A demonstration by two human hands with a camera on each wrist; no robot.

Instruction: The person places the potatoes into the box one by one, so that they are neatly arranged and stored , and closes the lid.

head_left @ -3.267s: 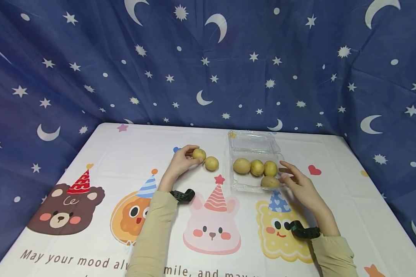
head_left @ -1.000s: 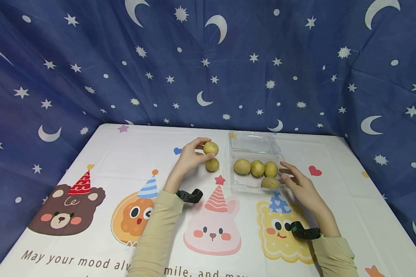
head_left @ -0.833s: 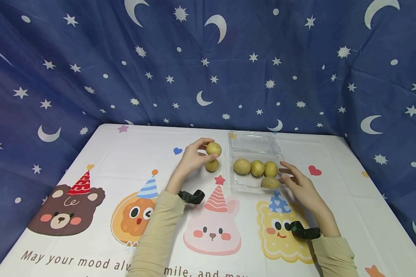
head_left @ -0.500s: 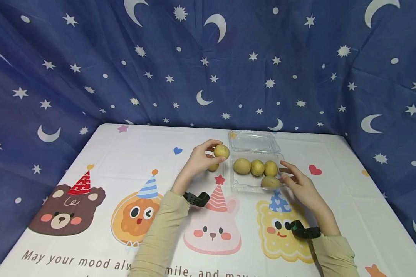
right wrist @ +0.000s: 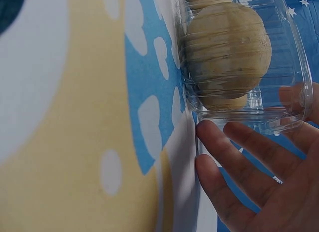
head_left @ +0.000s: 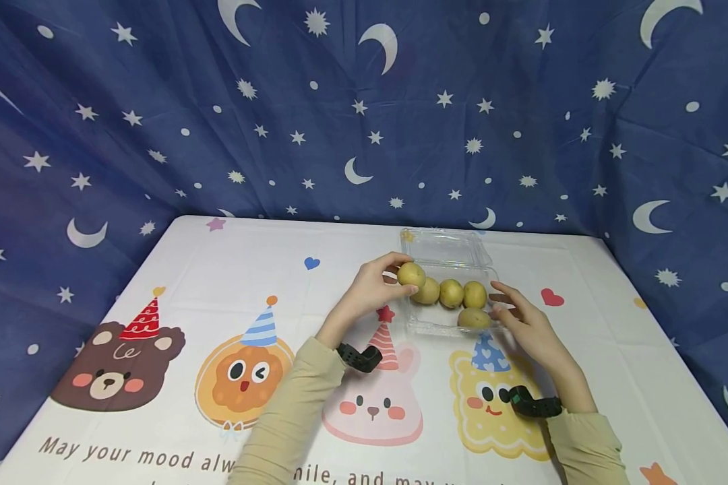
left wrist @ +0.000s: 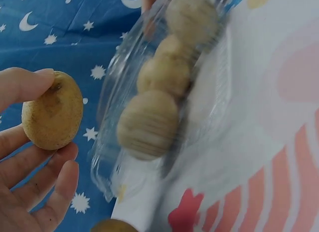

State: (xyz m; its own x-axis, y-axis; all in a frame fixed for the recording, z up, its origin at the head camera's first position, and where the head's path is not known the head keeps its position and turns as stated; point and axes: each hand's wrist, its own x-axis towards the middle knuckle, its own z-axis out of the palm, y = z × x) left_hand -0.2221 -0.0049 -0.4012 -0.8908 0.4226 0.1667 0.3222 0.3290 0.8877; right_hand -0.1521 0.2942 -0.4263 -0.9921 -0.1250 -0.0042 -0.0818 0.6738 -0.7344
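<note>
A yellow-skinned potato (head_left: 410,274) is pinched between the thumb and fingers of my left hand (head_left: 373,286), raised over the left rim of a clear plastic container (head_left: 427,325). That same held potato (left wrist: 54,112) shows at left in the left wrist view. Several potatoes (head_left: 451,294) lie in the container, three in a row and one nearer the front (head_left: 474,318). My right hand (head_left: 524,330) touches the container's right side with fairly straight fingers. Another loose potato (left wrist: 114,226) peeks in at the left wrist view's bottom edge; my left hand hides it in the head view.
The container's clear lid (head_left: 443,246) lies folded back behind it. A white tablecloth (head_left: 218,276) with printed cartoon animals covers the table. A dark blue curtain (head_left: 315,135) with moons and stars hangs along the back edge.
My left hand has lifted the potato off the cloth and carried it right, past the loose one, to over the container's left side. The right hand has stayed in place.
</note>
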